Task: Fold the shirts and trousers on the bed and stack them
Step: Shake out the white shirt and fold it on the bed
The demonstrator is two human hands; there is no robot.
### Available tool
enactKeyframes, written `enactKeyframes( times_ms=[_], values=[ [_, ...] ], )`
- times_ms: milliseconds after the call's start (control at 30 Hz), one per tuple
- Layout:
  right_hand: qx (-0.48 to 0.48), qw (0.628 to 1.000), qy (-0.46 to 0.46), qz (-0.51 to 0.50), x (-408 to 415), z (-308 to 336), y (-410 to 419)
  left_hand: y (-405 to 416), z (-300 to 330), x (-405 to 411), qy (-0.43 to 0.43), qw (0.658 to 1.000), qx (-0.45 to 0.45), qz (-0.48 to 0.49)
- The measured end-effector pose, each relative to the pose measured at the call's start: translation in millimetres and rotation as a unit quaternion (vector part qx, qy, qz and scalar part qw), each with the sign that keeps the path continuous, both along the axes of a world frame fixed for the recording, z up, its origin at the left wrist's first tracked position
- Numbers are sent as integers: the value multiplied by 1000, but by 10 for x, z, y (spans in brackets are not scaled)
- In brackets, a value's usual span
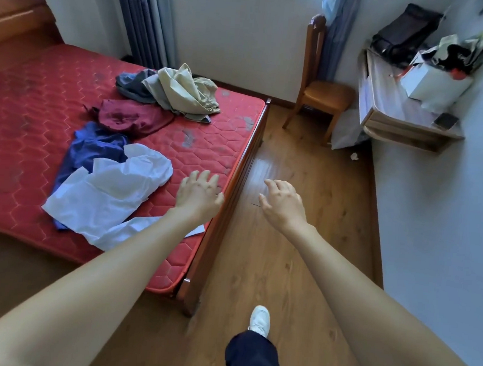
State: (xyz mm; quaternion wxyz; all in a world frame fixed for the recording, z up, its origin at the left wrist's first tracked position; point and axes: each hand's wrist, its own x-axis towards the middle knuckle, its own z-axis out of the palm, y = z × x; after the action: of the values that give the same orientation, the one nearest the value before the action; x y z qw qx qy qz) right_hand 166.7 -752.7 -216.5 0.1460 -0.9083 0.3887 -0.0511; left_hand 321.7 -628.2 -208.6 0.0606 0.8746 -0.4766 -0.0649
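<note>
Here both hands reach forward with spread, empty grips: the left hand (198, 195) over the bed (214, 152) edge, the right hand (281, 204) over the floor (293, 163). Just left of the left grip lies the white shirt (111, 191) on a blue garment (91, 149); beyond, a maroon garment (133, 116), then beige trousers (183, 93), all unfolded

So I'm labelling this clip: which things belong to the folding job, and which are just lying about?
Job: crumpled white shirt, blue garment, maroon garment, beige trousers, grey garment, red quilted mattress.
Lying about: wooden chair, black bag, white box.
</note>
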Motion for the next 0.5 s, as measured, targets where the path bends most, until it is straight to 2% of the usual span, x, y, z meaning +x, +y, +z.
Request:
enactKeyframes(
  times_ms=[333, 500],
  values=[
    [-32, 999, -14, 35, 460, 88, -1924, -1863, 82, 394, -27, 999, -16, 40],
    [-34, 997, -11, 63, 744, 103, -2661, -2373, 52, 585, -28, 996, -14, 83]
  ],
)
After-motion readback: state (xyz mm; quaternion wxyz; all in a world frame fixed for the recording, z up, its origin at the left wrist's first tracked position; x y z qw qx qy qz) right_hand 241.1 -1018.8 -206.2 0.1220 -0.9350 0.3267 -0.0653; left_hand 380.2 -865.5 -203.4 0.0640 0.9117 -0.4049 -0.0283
